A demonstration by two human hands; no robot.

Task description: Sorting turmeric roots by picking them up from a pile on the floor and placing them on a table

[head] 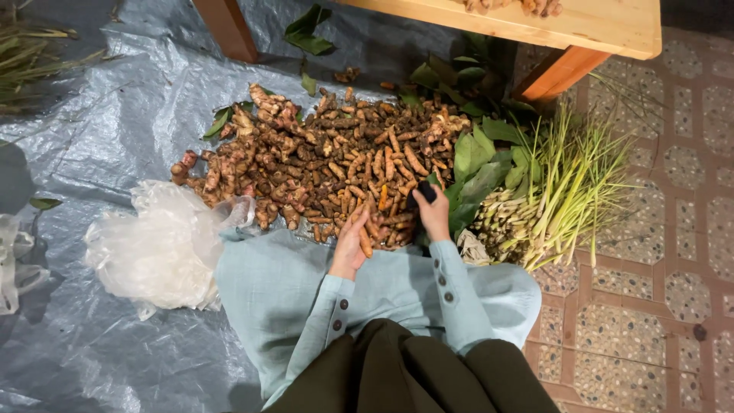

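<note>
Two hands at near edge of the root pile point(329, 164), which we use as landmark. L hand point(349, 246) closed round one root point(365, 239) at pile's near edge; root's long axis runs roughly away-to-near, slightly tilted, lower end poking out by the palm. R hand point(434, 214) just right of it, at pile's near-right corner, fingers clenched on a small dark object point(425, 191) – knife or tool, can't tell which. Key relation: held root lies left of R hand, close but not touching as far as we see, its long side facing the dark object; L hand is the one on the root, R hand the nearer to the greens.

Both sleeves pale blue w/ dark buttons, blue cloth point(306, 283) spread over lap, near side of pile.

Packages: crumpled clear plastic bag point(157, 248) near-left of pile, touching cloth edge; no label visible. No signs or print anywhere we can see.

Green leaves point(478, 164) right of pile, lemongrass bundle point(558, 191) further right, stalk bases toward us. Wooden table point(581, 27) beyond pile, far-right. Grey tarp point(92, 115) under pile; tiled floor point(673, 291) right of it.
</note>
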